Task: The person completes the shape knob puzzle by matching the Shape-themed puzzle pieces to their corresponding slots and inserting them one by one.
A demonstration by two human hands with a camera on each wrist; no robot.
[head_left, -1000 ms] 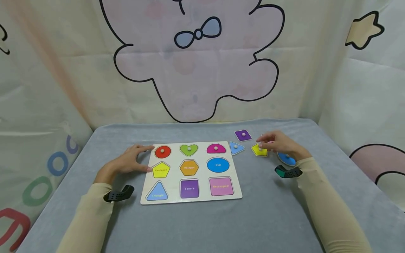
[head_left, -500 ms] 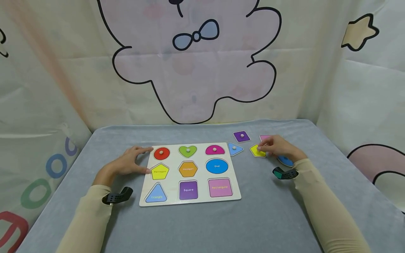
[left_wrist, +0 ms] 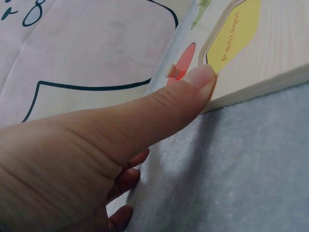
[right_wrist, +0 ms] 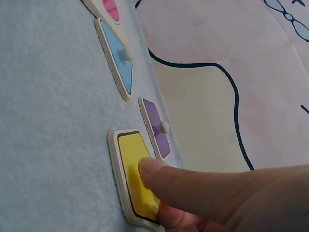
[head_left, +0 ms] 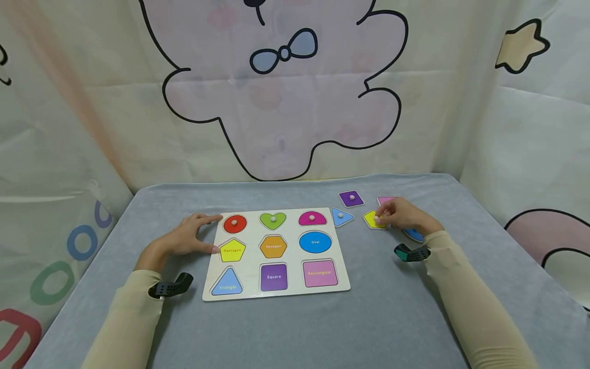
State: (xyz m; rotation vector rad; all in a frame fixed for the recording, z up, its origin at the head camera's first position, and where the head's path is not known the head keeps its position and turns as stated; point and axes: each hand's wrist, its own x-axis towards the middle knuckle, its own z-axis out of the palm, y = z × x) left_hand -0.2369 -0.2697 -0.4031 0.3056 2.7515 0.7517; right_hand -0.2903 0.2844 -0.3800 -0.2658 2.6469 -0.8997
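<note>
A white shape puzzle board (head_left: 295, 277) lies on the table. My left hand (head_left: 189, 236) touches its left side with fairly straight fingers, index finger near the far corner; in the left wrist view the thumb (left_wrist: 193, 84) presses the edge beside the printed Pentagon recess (left_wrist: 232, 38). To the right of the board, my right hand (head_left: 404, 215) pinches a yellow pentagon piece (head_left: 370, 219) between thumb and fingers. Its knob is hidden by the fingers. In the right wrist view the yellow piece (right_wrist: 130, 164) appears at or close to the cloth.
A blue triangle piece (head_left: 341, 217) lies against the board's right edge. Beyond it is a purple piece (head_left: 352, 198). Pink (head_left: 384, 200) and blue (head_left: 414, 235) pieces are partly covered by my right hand. Red (head_left: 235, 223), green heart (head_left: 273, 221) and magenta half-circle (head_left: 312, 218) knobbed pieces sit in the board.
My right hand has come down and closed its thumb and fingers on the yellow pentagon piece, uncovering some of the pink piece. The left hand stays at the board. The view shifts slightly.
</note>
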